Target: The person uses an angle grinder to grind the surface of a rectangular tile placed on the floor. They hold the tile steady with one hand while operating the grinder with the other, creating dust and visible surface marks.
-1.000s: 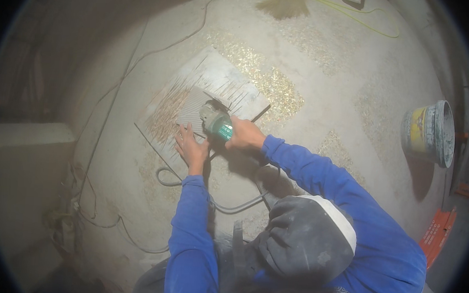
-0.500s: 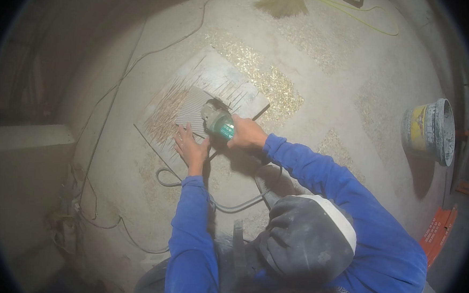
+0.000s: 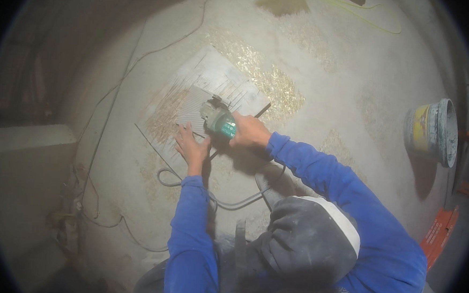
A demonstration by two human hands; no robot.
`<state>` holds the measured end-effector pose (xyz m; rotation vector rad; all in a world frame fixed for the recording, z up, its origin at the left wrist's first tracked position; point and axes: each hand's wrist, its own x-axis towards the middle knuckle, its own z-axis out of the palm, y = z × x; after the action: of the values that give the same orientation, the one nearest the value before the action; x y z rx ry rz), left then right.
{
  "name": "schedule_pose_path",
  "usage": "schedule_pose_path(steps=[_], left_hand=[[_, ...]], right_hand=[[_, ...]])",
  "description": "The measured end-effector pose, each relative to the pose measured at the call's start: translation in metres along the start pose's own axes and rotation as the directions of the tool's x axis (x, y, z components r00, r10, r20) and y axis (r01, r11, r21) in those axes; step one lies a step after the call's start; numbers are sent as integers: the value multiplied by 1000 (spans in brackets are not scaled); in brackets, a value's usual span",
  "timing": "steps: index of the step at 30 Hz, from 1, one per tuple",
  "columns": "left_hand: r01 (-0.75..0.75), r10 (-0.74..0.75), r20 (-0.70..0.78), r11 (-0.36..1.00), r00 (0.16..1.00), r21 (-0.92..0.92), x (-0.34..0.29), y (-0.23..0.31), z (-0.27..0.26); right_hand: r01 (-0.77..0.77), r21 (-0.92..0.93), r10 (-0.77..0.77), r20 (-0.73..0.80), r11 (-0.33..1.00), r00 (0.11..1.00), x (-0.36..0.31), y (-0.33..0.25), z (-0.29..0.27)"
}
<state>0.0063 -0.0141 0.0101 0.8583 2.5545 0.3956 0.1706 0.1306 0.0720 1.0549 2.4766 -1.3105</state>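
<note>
My right hand (image 3: 249, 131) is wrapped round the teal body of an angle grinder (image 3: 225, 125). The grinder's head and guard point away from me over a grey piece with fine parallel ridges, like the back of a tile (image 3: 192, 107). That piece lies on a pale flat board (image 3: 218, 65) scored with many cut lines. My left hand (image 3: 192, 148) rests with fingers spread on the near edge of the ridged piece, left of the grinder. The grinder's disc and its contact with the piece cannot be made out.
A grey cable (image 3: 242, 203) loops close to my forearms and knees. Yellowish chips (image 3: 281, 90) lie beyond the board. At right stand a dusty bucket (image 3: 427, 131) and an orange-red strip (image 3: 438, 234). A broom head (image 3: 283, 2) lies at the far side. Dust hazes the air.
The dust haze over the board and floor looks thicker. Both hands and the grinder stay in nearly the same place.
</note>
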Motion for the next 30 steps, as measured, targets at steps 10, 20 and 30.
schedule_pose_path(steps=[10, 20, 30], left_hand=[[-11, 10, -16, 999, 1000, -52, -3, 7, -6], [-43, 41, -37, 997, 998, -63, 1, 2, -2], [-41, 38, -46, 997, 998, -69, 1, 2, 0]], right_hand=[[-36, 17, 36, 35, 999, 999, 3, 9, -4], [-32, 5, 32, 33, 999, 999, 3, 7, -6], [-13, -7, 13, 39, 1000, 999, 9, 5, -8]])
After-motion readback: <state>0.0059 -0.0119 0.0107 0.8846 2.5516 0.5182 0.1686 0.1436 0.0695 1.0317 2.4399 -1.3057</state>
